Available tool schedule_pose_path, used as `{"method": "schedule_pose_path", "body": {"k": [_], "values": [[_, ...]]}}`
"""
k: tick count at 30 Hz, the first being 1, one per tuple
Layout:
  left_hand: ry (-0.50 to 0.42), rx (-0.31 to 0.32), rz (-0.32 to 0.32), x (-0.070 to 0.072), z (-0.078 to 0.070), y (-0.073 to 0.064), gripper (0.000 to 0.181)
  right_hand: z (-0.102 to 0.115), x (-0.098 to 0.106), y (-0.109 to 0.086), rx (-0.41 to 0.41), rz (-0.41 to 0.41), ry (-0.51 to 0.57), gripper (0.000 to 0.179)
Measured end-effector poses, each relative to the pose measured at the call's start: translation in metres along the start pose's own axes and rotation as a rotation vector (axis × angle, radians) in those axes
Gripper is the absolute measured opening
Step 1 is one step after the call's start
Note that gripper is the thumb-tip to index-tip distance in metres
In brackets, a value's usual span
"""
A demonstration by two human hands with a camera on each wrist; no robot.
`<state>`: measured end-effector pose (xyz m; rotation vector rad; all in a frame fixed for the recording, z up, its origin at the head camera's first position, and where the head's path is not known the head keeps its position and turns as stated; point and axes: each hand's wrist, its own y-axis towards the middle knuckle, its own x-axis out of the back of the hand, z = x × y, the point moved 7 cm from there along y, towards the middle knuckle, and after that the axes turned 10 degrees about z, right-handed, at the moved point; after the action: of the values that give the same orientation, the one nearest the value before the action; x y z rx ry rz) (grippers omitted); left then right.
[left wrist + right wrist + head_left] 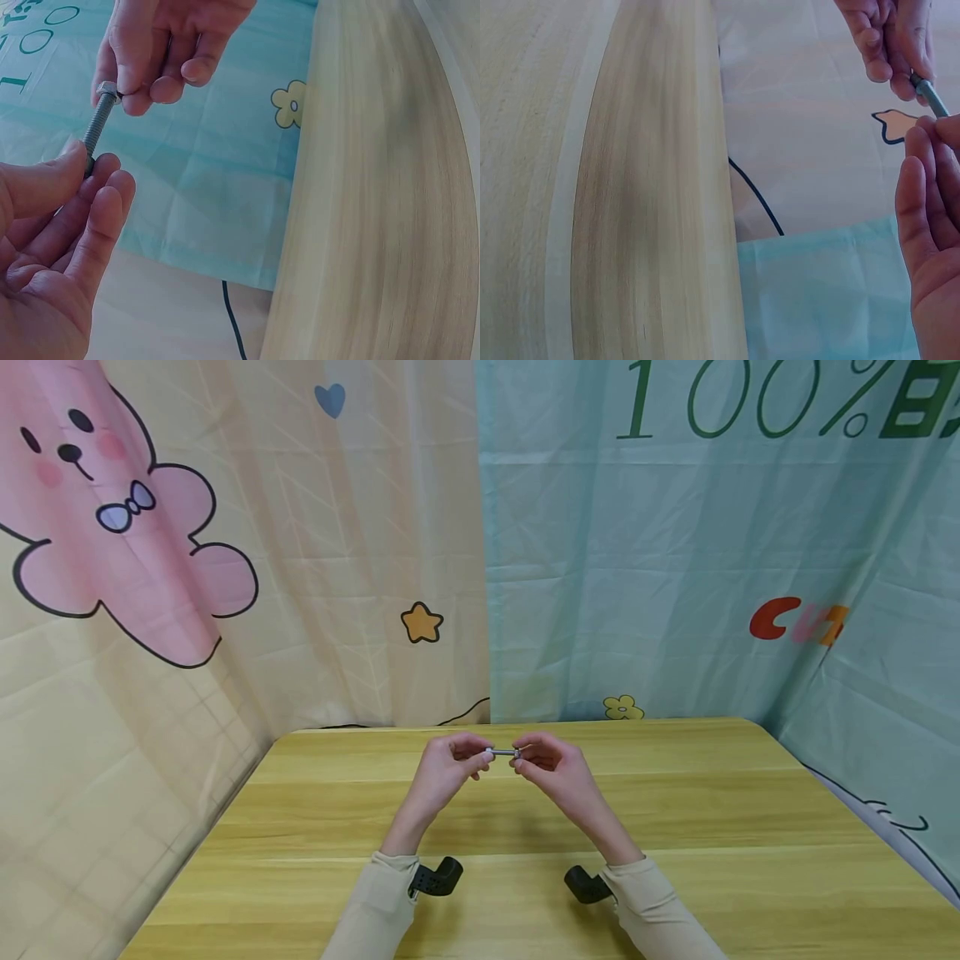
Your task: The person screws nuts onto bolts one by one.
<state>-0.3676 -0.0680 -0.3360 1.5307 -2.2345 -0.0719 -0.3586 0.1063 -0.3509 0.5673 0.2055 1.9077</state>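
A slim silver bolt (502, 752) with a threaded shank spans the gap between the two hands, held in the air above the table. My left hand (446, 770) pinches one end between thumb and fingertips, and the left wrist view shows a dark bit of that end by the thumb. At the other end sits a wider hex-shaped piece (109, 90), which my right hand (553, 770) grips with thumb and index finger. Whether this piece is a nut or the bolt's head, I cannot tell. The right hand's other fingers curl loosely below.
A wood-grain table (510, 893) lies under both forearms. Printed cloth curtains hang behind its far edge, a cream one (360, 568) on the left and a teal one (637, 568) on the right. Each wrist wears a black camera band (438, 878).
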Motion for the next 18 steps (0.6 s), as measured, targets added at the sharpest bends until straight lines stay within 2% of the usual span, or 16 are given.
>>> {"method": "schedule_pose_path", "body": {"k": [5, 11, 13, 18], "values": [[-0.002, 0.009, -0.001, -0.001, 0.001, 0.000, 0.012, -0.004, 0.000, 0.000, -0.025, 0.012, 0.025, 0.025], [0.007, 0.016, -0.004, -0.002, 0.000, 0.001, 0.013, -0.007, 0.002, 0.001, -0.083, -0.012, -0.025, 0.028], [0.014, 0.017, 0.003, -0.003, -0.004, 0.000, 0.012, -0.007, 0.002, 0.001, -0.101, -0.019, -0.038, 0.027], [0.025, 0.006, 0.021, -0.006, -0.028, -0.009, 0.011, -0.003, 0.003, 0.000, -0.148, -0.021, -0.034, 0.027]]}}
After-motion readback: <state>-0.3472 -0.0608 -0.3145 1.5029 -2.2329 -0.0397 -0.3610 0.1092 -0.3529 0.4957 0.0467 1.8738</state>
